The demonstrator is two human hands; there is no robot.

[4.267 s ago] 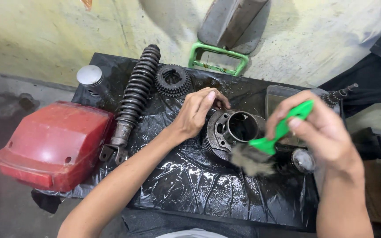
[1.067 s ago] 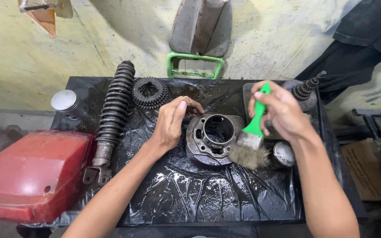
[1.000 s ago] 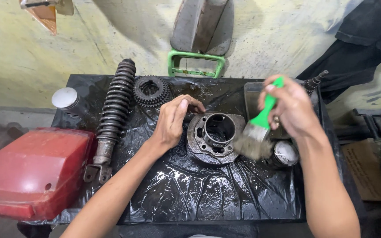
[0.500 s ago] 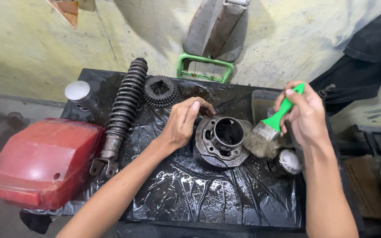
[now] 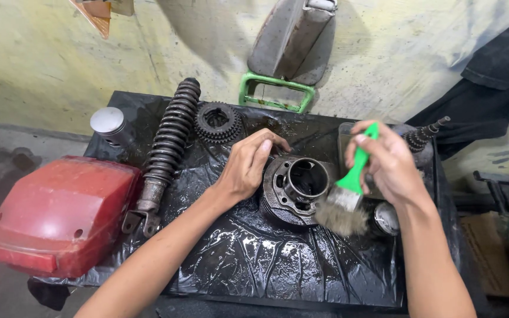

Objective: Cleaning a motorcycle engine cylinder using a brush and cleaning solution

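Gripping a green brush (image 5: 349, 194), right hand (image 5: 387, 162); left hand (image 5: 248, 165) grasps engine cylinder (image 5: 296, 188).

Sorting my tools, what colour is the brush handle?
Bright green, on the brush in the right hand; head view.

The left hand (image 5: 247, 168) steadies an engine cylinder (image 5: 294, 189) on black plastic sheeting (image 5: 266, 265) while the right hand (image 5: 387, 162) holds a green brush (image 5: 347, 197) beside it.

The left hand (image 5: 247, 168) is hiding the engine cylinder's (image 5: 294, 189) left flank; brush bristles (image 5: 341, 218) are perhaps blurring.
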